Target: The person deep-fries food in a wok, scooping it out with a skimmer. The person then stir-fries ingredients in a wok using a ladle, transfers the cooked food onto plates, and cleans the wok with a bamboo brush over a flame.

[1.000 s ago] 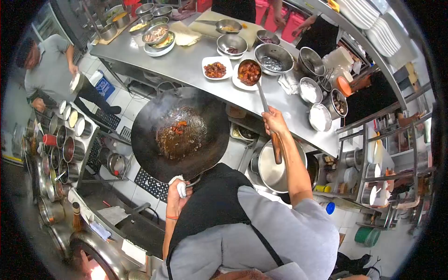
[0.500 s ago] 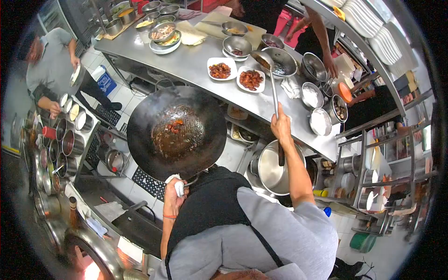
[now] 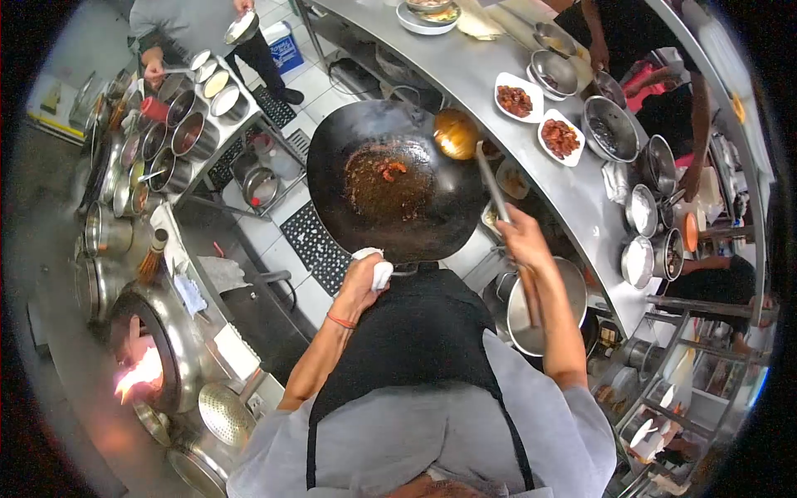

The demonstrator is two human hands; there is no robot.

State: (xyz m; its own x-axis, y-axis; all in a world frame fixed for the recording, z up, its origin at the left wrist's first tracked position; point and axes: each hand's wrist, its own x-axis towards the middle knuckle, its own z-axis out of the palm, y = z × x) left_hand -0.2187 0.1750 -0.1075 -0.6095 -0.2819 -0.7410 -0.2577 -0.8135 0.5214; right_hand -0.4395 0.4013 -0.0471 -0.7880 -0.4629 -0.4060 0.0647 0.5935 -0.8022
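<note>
A large dark wok [image 3: 332, 191] with a few reddish pieces of food [image 3: 392, 171] at its middle is in front of me. My left hand [image 3: 365, 275] is closed round a white cloth [image 3: 382, 275] at the wok's near rim. In my right hand [image 3: 525, 236] is the long handle of a ladle [image 3: 457, 133], whose bowl is over the wok's right rim. Two white dishes of reddish food, one farther off [image 3: 514, 100] and one nearer [image 3: 560, 139], sit on the steel counter just right of the ladle.
A flame [image 3: 141, 375] burns in the stove at lower left. Pots of sauces [image 3: 195, 135] line the left side, where another person [image 3: 187, 33] holds a bowl. Metal bowls [image 3: 610, 127] stand along the steel counter [image 3: 573, 203]. A large pot [image 3: 523, 319] is below my right forearm.
My view has turned left, so the stove flame shows more. The ladle has moved from over the counter to the wok's right rim. The cloth is still in my left hand.
</note>
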